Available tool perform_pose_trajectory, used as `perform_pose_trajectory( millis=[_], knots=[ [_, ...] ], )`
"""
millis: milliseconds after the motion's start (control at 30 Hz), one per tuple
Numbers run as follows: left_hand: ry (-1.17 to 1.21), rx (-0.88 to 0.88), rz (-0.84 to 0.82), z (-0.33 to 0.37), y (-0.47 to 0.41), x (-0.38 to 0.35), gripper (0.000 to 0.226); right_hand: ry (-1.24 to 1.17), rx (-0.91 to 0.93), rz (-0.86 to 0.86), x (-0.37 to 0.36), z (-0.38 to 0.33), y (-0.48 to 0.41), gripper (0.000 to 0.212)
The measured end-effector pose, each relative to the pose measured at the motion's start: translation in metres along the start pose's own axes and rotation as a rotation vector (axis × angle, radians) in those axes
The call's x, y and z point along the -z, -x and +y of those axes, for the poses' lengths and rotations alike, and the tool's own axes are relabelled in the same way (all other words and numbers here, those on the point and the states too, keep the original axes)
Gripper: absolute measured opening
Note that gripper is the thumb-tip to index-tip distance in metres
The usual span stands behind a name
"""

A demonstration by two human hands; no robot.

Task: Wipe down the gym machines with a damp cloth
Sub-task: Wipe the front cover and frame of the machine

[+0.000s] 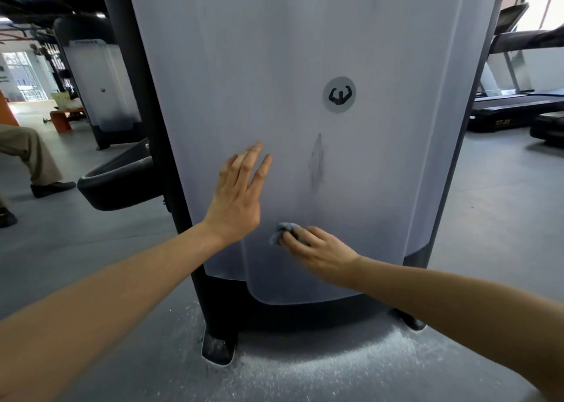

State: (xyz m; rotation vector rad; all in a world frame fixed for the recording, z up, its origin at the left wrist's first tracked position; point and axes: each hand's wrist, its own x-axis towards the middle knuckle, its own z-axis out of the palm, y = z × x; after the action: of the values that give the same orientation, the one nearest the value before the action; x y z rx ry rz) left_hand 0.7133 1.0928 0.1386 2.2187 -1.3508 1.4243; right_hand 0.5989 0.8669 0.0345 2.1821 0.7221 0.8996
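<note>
Left fingers (248, 163) flat on panel (305, 50), right fingers (300, 240) around cloth (282, 229); probably treadmills (512, 108) at right.

Cloth (281, 233) mostly hidden under right hand (320, 250).

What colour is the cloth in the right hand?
Blue-grey; the cloth shows under the right hand in the head view.

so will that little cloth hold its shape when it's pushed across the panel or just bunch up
Likely floppy: the cloth is crumpled into a wad under the right hand. Probably light too, since that hand alone keeps it against the upright panel.
</note>
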Motion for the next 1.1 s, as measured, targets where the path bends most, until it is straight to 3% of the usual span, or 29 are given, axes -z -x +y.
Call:
perform_pose_trajectory(
  millis=[267,367,567,900,1100],
  knots=[
    [0.056,0.008,0.026,0.008,-0.014,-0.001,0.072,-0.037,-0.403,0.133,0.041,0.045,-0.051,0.054],
    [0.057,0.009,0.015,0.014,-0.016,-0.003,0.07,-0.044,-0.387,0.099,0.029,0.033,-0.038,0.056],
    [0.041,0.007,0.028,0.02,-0.029,-0.001,0.084,-0.088,-0.175,0.072,-0.005,0.001,0.011,0.048],
    [-0.022,0.022,0.08,0.011,-0.058,0.019,0.074,-0.116,-0.649,0.384,0.051,0.093,-0.066,0.06],
    [-0.042,0.056,0.115,0.005,-0.069,0.027,0.073,-0.221,-0.656,0.356,0.048,0.08,-0.057,0.076]
  ],
)
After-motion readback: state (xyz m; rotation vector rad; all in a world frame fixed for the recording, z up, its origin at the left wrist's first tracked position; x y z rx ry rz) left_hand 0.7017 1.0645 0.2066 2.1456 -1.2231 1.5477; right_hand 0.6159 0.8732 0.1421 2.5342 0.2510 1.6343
